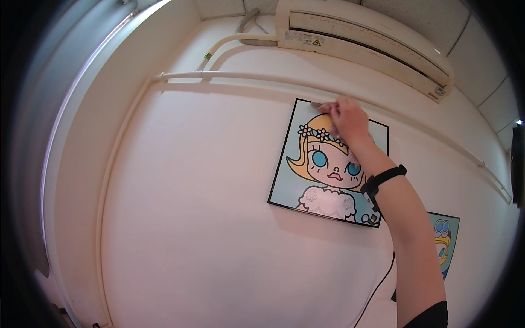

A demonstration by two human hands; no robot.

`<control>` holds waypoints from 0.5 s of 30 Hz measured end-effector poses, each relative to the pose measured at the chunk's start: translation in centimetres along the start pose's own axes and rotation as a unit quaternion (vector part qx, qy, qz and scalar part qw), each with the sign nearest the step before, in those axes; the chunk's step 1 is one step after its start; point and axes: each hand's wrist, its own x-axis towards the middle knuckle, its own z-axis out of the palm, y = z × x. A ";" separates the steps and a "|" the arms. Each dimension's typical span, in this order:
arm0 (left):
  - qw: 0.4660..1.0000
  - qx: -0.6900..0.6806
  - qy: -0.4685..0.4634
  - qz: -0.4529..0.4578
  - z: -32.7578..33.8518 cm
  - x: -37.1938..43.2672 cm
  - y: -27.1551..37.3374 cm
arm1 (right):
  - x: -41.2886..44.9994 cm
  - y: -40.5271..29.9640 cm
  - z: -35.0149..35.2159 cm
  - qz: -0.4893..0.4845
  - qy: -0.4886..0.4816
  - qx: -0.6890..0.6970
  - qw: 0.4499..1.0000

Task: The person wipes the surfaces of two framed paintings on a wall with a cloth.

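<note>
A framed cartoon picture (334, 164) with a thin black frame hangs on the white wall, showing a yellow-haired figure with a flower band and blue eyes. My right hand (348, 117) is raised to its upper edge, fingers bent around a crumpled pinkish cloth (353, 159). Parts of the cloth show left of the fingers and below the hand, against the picture's face. My forearm hides part of the picture's right side. A black wristband (387, 176) with a small device is around my wrist. My left hand is out of view.
An air conditioner (365, 45) is mounted above, below the ceiling tiles. A white pipe (254, 76) runs along the wall just above the picture. A second cartoon picture (451, 233) hangs lower right, partly behind my arm. A black cable (379, 285) hangs below.
</note>
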 end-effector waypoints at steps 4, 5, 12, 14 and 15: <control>1.000 -0.006 0.006 0.004 0.1 0.4 0.0 | -0.3 1.2 -0.8 0.124 -0.019 0.025 0.992; 1.000 -0.007 0.006 0.007 0.1 0.6 0.0 | -0.8 0.8 -0.7 0.124 -0.018 0.022 0.992; 1.000 0.003 0.022 -0.010 -0.3 0.9 0.5 | -7.2 -6.9 -4.8 -0.024 -0.151 0.290 0.945; 1.000 0.011 0.018 0.000 0.3 0.5 -0.3 | -9.5 -7.7 -6.0 -0.151 -0.161 0.317 0.922; 1.000 0.021 0.012 0.010 1.2 -0.4 -1.1 | -10.4 -8.4 -6.4 -0.196 -0.168 0.341 0.904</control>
